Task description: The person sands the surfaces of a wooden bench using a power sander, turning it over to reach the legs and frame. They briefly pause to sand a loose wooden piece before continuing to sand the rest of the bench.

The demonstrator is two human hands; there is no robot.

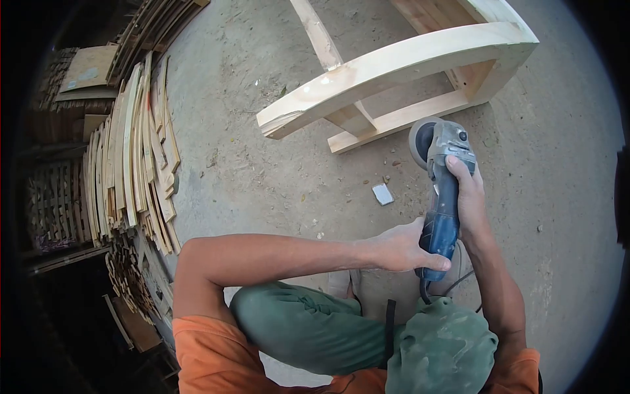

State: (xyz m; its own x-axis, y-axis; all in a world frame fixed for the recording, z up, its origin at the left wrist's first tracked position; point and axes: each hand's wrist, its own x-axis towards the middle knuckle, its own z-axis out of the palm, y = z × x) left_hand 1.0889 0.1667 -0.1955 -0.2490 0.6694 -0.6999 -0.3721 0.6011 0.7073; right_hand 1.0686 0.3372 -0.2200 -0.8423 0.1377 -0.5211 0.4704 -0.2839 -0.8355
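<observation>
Angle grinder point(443, 210) held just nearside of wooden frame point(400, 62) (contact of disc point(424, 139) unclear). Left grip point(397, 247) clasps its rear body; right grip point(468, 190), its front. Stacked planks point(134, 151) lie left of frame, pale chip point(382, 194) nearside.

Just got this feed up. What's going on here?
Someone is holding a grinder with both hands. The left hand grips its rear, near the cord end, and the right hand holds it near the head. The disc is close to the wooden frame on the ground; I can't tell whether they touch or if it's spinning. Long planks lie stacked off to the left.
</observation>
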